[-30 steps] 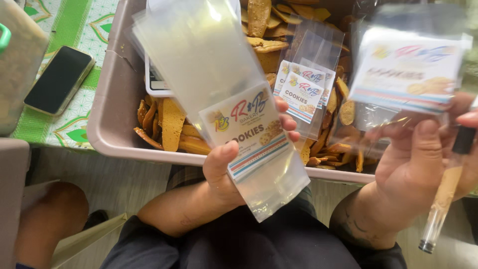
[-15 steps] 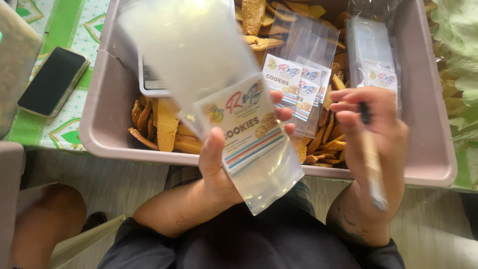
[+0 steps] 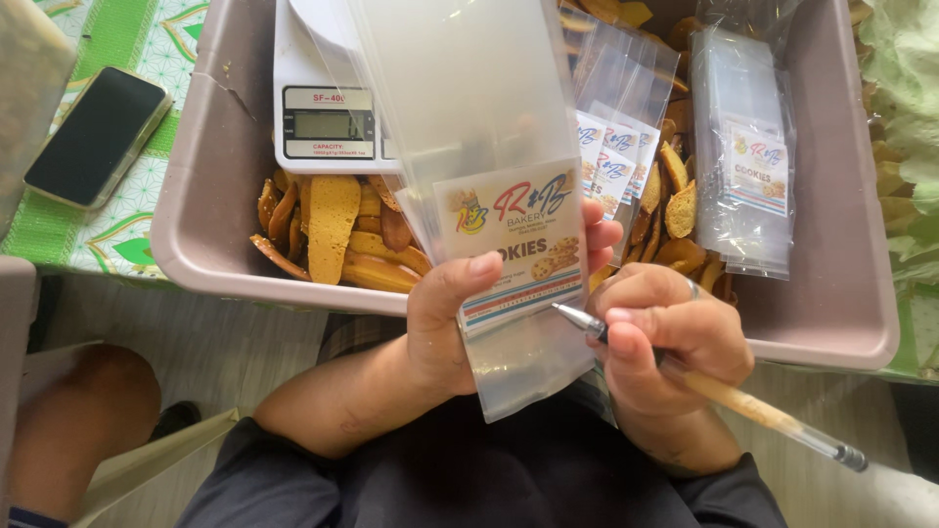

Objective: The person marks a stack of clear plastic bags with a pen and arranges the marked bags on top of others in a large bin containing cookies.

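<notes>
Clear plastic is what the left hand (image 3: pixel 445 328) grips: an empty cellophane bag (image 3: pixel 489 186) with a printed label (image 3: pixel 516 244) low on its front, held upright over the near rim of the pinkish-grey tub (image 3: pixel 831 293). The thumb presses across the label's lower left corner while the fingers (image 3: pixel 602 235) wrap behind the bag, so the hand is closed tight on it. The right hand (image 3: pixel 665 337), just right of the bag, is curled around a pen (image 3: pixel 724 396) whose clear barrel slants off toward the lower right; the metal tip touches the label's lower right edge.

Inside the tub, behind the bag, sits a white digital kitchen scale (image 3: pixel 328 117) at the far left. Golden-brown biscuit slices (image 3: pixel 333 230) lie piled in front of the scale and spread across the tub floor. A stack of empty labelled bags (image 3: pixel 748 166) rests on the slices at the tub's right side, with a few more loose bags (image 3: pixel 616 127) between that stack and the held bag. Left of the tub, a black smartphone (image 3: pixel 96 137) lies on the green patterned surface (image 3: pixel 127 230).
</notes>
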